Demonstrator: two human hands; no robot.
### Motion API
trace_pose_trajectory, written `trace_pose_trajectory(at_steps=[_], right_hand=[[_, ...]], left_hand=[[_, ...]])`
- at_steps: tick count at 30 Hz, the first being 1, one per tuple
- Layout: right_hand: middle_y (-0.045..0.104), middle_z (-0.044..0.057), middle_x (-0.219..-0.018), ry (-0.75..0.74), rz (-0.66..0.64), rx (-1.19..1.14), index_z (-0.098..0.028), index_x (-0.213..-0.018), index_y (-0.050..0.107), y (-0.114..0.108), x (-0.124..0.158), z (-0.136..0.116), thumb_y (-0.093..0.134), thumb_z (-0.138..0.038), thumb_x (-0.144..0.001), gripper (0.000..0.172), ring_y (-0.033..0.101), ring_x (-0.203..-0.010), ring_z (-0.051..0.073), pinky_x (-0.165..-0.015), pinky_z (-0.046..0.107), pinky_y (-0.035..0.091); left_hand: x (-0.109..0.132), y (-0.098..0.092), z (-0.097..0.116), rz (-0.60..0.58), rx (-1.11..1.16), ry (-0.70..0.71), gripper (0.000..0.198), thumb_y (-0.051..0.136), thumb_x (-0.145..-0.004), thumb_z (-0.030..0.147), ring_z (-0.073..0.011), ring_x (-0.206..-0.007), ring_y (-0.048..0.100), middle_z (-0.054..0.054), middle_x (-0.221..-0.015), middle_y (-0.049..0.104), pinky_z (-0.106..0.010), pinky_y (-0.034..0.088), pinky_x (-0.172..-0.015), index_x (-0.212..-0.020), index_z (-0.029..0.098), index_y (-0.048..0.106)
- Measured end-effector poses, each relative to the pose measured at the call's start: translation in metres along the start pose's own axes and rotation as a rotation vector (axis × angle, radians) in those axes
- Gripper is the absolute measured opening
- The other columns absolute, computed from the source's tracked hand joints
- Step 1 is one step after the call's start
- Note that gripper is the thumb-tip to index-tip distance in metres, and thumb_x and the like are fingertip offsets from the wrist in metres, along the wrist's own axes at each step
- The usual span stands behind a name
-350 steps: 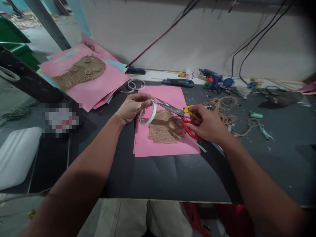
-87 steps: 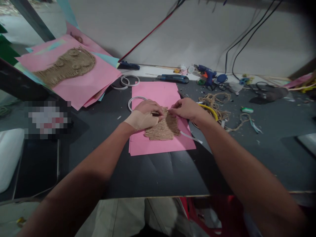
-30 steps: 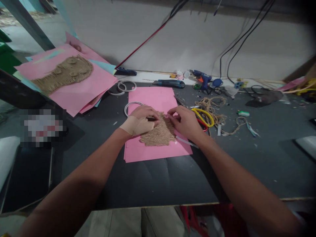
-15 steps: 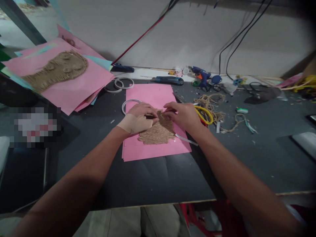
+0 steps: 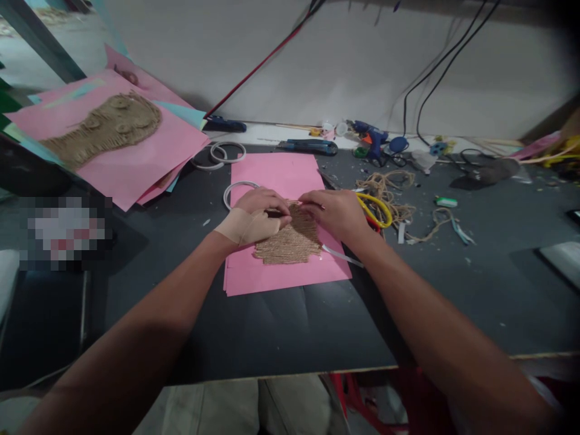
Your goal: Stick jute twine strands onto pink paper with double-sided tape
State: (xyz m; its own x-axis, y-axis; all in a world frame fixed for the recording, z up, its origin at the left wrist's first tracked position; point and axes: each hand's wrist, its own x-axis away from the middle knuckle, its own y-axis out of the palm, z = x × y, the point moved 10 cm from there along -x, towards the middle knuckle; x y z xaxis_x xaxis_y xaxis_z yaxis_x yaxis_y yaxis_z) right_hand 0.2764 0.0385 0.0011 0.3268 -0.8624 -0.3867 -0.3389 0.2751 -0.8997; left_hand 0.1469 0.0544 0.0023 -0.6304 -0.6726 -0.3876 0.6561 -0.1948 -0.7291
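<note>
Right hand (image 5: pixel 339 211): thumb and fingers drawn nearly together, tips at the top of the twine panel (image 5: pixel 290 248); whether anything is pinched between them cannot be told. Left hand (image 5: pixel 260 208), tan wrap at wrist: fingers curled towards the thumb, tips over the panel's upper left; hold likewise not determinable. Governing relation: panel lies flat, below and between both sets of fingertips, neither hand clearly nearer; cords run crosswise, from left hand to right. Long axis of the outline uncertain, upper part covered. Beneath: pink paper (image 5: pixel 272 281), stacked sheets. Just below right wrist: white strip (image 5: pixel 342 255). Just beyond left hand: white ring (image 5: pixel 226 196). Just right of right hand: scissors (image 5: pixel 384 206), yellow and red handles; past these, loose twine (image 5: pixel 399 180). Farther, beyond both hands: utility knife (image 5: pixel 310 147); glue gun (image 5: pixel 375 140), blue.
</note>
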Motion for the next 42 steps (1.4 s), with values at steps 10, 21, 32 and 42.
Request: trace_pose_trajectory(at_steps=[10,21,32,42], right_hand=[[0.083,0.003,-0.099,-0.019,-0.003,0.009,-0.023,-0.105,0.081,0.002,0.002,0.001,0.066,-0.028,-0.1,0.017,0.078,-0.084,0.021,-0.067,0.031,0.049],[0.083,0.003,-0.1,-0.009,-0.017,0.031,-0.024,-0.107,0.081,0.003,0.0,-0.001,0.065,-0.027,-0.1,0.017,0.078,-0.085,0.021,-0.069,0.03,0.048],[0.083,0.005,-0.1,0.007,-0.027,0.051,-0.022,-0.107,0.08,0.004,0.0,-0.003,0.062,-0.028,-0.102,0.02,0.076,-0.088,0.021,-0.071,0.03,0.048],[0.082,0.003,-0.095,0.052,-0.003,-0.143,-0.026,-0.109,0.078,-0.001,0.003,0.009,0.066,-0.026,-0.097,0.017,0.076,-0.085,0.021,-0.076,0.031,0.051]], left_hand=[[0.0,-0.001,0.001,0.022,0.019,0.029,0.01,0.073,-0.079,0.014,-0.0197,-0.089,0.071,-0.002,-0.086,0.08,-0.038,0.055,-0.092,-0.075,0.022,0.077],[0.0,-0.002,0.005,0.032,0.008,0.059,0.008,0.073,-0.08,0.017,-0.0197,-0.089,0.072,-0.002,-0.087,0.081,-0.038,0.055,-0.093,-0.075,0.021,0.077],[-0.001,-0.001,0.003,0.025,-0.005,0.066,0.008,0.073,-0.08,0.017,-0.0195,-0.088,0.072,-0.003,-0.087,0.08,-0.038,0.057,-0.092,-0.075,0.021,0.077],[-0.001,0.0,-0.002,0.019,0.01,0.02,0.009,0.069,-0.08,0.024,-0.0213,-0.091,0.072,-0.003,-0.091,0.08,-0.042,0.057,-0.094,-0.077,0.026,0.077]])
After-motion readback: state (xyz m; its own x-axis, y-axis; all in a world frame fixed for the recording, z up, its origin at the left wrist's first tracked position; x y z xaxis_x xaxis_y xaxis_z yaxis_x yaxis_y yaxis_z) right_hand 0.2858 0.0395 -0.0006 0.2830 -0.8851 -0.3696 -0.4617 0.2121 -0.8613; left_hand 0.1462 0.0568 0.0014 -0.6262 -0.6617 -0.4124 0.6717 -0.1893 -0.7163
